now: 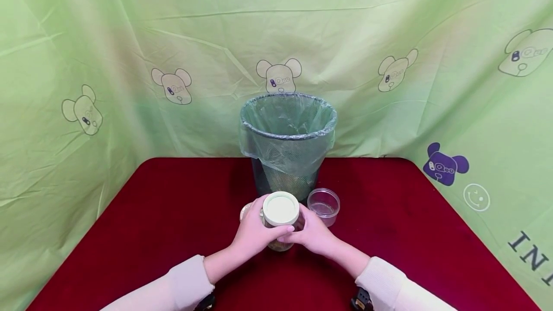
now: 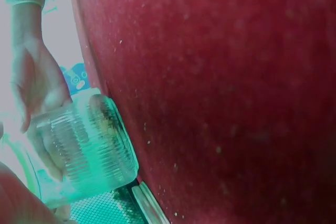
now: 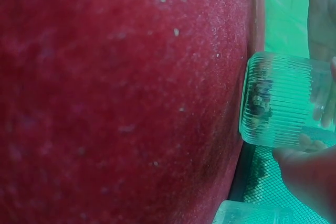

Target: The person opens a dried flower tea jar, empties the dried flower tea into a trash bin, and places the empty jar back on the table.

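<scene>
Both hands are around a clear ribbed jar (image 2: 89, 145) that stands upright on the red-covered table, close to the person. A pale round lid (image 1: 281, 209) tops it. Small dark and tan bits (image 3: 259, 103) lie at the jar's bottom. My left hand (image 1: 254, 230) grips the jar's left side near the top, thumb across the front. From the other side my right hand (image 1: 317, 233) holds it, its thumb meeting the left one below the lid. Seen from the right wrist, fingers (image 3: 315, 111) show through the clear wall.
A mesh bin (image 1: 287, 184) with a clear bag over its rim stands right behind the jar. To the right is a clear round tub (image 1: 324, 204). Partly hidden behind the left hand lies a pale round item (image 1: 244, 212). Green printed cloth (image 1: 207, 28) surrounds the table.
</scene>
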Action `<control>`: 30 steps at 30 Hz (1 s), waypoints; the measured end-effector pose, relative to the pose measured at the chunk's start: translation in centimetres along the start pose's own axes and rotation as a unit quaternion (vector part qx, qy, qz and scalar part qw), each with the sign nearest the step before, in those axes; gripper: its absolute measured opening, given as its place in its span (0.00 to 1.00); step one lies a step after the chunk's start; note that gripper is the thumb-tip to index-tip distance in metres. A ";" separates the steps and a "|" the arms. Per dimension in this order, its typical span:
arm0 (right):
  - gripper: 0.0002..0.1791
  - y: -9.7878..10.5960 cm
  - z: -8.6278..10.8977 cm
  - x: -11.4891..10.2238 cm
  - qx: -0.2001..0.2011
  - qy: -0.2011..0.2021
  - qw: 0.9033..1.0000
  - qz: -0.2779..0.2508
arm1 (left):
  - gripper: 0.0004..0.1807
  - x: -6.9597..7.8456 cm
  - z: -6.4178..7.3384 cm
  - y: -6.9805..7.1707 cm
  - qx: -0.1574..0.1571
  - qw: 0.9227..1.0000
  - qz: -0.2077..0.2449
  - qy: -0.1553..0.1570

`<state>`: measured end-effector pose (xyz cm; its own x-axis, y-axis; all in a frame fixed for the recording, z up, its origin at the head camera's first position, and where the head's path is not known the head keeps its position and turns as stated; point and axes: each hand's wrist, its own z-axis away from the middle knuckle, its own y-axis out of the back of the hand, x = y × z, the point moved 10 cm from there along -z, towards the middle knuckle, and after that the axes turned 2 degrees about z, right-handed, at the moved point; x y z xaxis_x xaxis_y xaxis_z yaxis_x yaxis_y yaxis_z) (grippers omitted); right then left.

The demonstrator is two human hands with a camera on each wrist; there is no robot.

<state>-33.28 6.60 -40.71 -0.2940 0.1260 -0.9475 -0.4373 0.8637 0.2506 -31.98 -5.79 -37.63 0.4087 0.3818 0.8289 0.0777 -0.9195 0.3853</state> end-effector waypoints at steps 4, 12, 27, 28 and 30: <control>0.41 0.1 0.1 0.0 0.001 0.001 1.000 0.006 | 0.44 0.2 0.1 0.0 0.003 1.000 0.000 -0.005; 0.41 0.0 0.1 0.1 -0.002 0.003 1.000 -0.004 | 0.47 -0.7 0.0 -0.2 -0.036 0.999 0.016 0.002; 0.39 0.0 0.0 0.3 -0.007 -0.006 1.000 -0.008 | 0.44 -1.3 -2.4 -1.2 -0.240 0.960 0.139 -0.049; 0.39 0.0 0.0 0.3 -0.007 -0.006 1.000 -0.009 | 0.44 -1.2 -2.6 -1.3 -0.249 0.957 0.143 -0.053; 0.40 0.0 0.0 0.2 -0.008 -0.005 1.000 -0.010 | 0.44 -1.1 -2.9 -1.5 -0.267 0.950 0.151 -0.058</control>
<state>-33.33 6.63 -40.93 -0.2764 0.1137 -0.9543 -0.4559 0.8586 0.2343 -35.13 -4.56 -37.92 0.4398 0.0668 0.8956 -0.5180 -0.7958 0.3137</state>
